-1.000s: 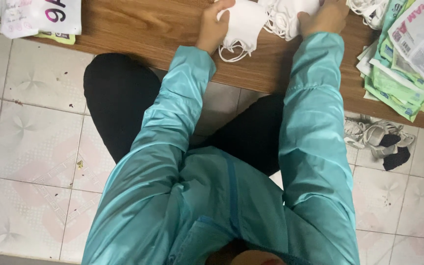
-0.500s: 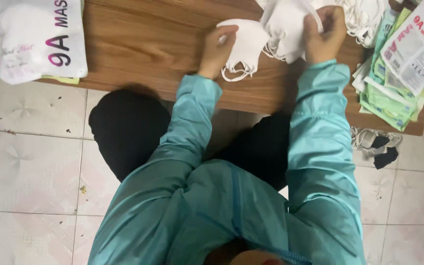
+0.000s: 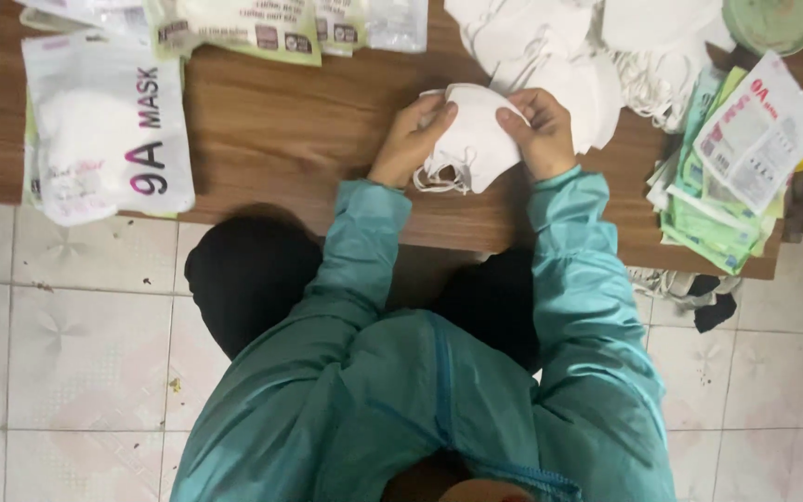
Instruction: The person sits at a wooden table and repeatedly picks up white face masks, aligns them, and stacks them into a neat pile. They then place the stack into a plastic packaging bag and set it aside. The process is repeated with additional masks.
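Head view: both hands pinch one white mask (image 3: 472,138) over the table (image 3: 309,130), left hand (image 3: 411,139) on its left edge, right hand (image 3: 539,130) on its right, ear loops dangling below. Step looks like folding or flattening it; next likely calls for a pouch. Loose masks (image 3: 550,46) heap behind. Filled pouch (image 3: 104,121) lies far left, showing white masses inside; flat pouches (image 3: 736,177) stack right.

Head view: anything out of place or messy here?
Yes: some white and dark items lie on the tiled floor under the table's right end. On the table, both hands hold one white mask, nothing damaged.
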